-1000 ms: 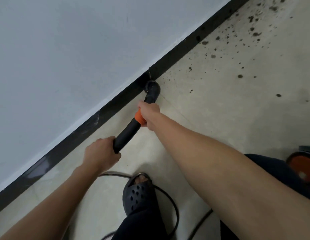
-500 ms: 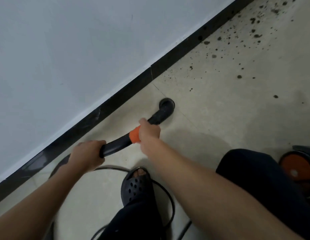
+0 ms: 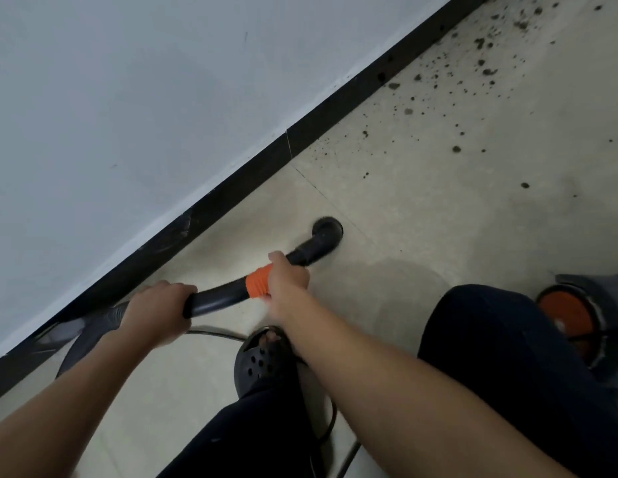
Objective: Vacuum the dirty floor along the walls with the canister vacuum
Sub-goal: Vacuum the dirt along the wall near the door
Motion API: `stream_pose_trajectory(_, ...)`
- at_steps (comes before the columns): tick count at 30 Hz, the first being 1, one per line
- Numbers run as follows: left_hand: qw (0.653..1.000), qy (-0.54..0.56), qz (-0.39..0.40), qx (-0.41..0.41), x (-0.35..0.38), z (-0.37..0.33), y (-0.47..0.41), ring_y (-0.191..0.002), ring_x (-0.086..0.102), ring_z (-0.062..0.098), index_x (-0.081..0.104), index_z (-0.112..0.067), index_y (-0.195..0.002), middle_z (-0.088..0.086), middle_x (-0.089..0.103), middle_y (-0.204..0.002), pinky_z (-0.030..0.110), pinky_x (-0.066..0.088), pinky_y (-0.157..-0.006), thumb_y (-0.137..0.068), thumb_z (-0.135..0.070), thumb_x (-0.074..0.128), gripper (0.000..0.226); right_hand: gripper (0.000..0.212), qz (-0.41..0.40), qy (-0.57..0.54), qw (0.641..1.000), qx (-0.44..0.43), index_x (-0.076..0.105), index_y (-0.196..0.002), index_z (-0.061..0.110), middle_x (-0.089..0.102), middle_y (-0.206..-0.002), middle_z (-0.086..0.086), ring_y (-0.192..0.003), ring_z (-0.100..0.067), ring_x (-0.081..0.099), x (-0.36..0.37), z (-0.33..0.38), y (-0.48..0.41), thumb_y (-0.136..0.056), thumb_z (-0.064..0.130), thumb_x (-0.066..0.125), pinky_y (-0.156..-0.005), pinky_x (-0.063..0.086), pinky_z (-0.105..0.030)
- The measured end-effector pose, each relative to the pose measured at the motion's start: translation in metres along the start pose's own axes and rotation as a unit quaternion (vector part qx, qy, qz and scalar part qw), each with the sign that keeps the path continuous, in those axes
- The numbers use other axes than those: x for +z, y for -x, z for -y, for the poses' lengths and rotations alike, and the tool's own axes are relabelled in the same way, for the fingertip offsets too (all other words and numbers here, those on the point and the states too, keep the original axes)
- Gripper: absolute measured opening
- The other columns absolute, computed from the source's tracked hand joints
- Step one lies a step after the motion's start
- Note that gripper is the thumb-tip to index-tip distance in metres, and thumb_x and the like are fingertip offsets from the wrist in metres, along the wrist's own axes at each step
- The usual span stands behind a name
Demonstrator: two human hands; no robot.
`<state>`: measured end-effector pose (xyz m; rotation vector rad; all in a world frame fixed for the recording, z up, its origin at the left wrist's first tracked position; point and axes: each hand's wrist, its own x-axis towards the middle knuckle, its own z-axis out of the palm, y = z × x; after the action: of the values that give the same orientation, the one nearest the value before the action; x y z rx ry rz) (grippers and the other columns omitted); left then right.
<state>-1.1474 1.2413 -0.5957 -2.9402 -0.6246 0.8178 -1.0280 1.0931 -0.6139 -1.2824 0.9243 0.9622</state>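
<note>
**Head view.** The left hand (image 3: 159, 312) is clenched round the rear of the curved black plastic vacuum wand (image 3: 217, 298). The right hand (image 3: 286, 281) grasps the wand at its ribbed orange band (image 3: 259, 282). The round black nozzle (image 3: 326, 232) sits on the smooth beige floor (image 3: 421, 219), near the glossy black baseboard (image 3: 321, 125) but apart from it. The grey-and-orange canister (image 3: 569, 319) stands at the right edge. Dark crumbly specks (image 3: 487, 70) lie scattered ahead along the wall.

**Risks.** The thin black cord (image 3: 214, 334) loops round the perforated black clog (image 3: 262, 360) and could snag a step. A nozzle kept off the baseboard would likely miss the dirt at the edge.

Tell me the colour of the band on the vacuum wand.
Orange band, on the black wand; head view.
</note>
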Motion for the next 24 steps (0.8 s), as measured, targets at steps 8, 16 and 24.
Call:
stream_pose_trajectory(8,0.998,-0.017,-0.009,0.053,-0.020,-0.051,-0.030,-0.095,0.054,0.019,0.057,-0.030,-0.092,-0.008,0.051,-0.085,0.028,0.035,-0.077,-0.081,-0.013,0.052,0.021,0.038,-0.090,-0.041,0.995,-0.013,0.059,-0.108,0.003,0.069,-0.096,-0.011,-0.084,-0.031,0.067,-0.039,0.011,-0.026,-0.084,0.032,0.067,-0.084,0.059,-0.050)
stream_pose_trajectory(16,0.994,-0.004,-0.031,0.104,-0.028,-0.083,-0.063,-0.084,0.050,0.018,0.051,-0.028,-0.084,-0.007,0.057,-0.085,0.030,0.034,-0.076,-0.079,-0.017,0.056,0.013,0.016,-0.107,-0.135,0.984,-0.047,0.056,-0.083,0.004,0.060,-0.063,-0.006,-0.046,-0.019,0.057,-0.059,0.056,-0.046,-0.090,0.016,0.063,-0.067,0.060,-0.038)
stream_pose_trajectory(24,0.991,0.088,-0.050,0.085,-0.046,-0.105,-0.075,-0.069,0.051,0.018,0.050,-0.026,-0.086,-0.007,0.051,-0.070,0.030,0.037,-0.058,-0.077,-0.031,0.059,0.014,0.024,0.027,0.028,0.995,-0.091,0.050,-0.115,0.007,0.059,-0.081,-0.010,-0.064,-0.024,0.066,-0.039,0.147,-0.055,-0.093,0.012,0.060,-0.051,0.056,-0.030)
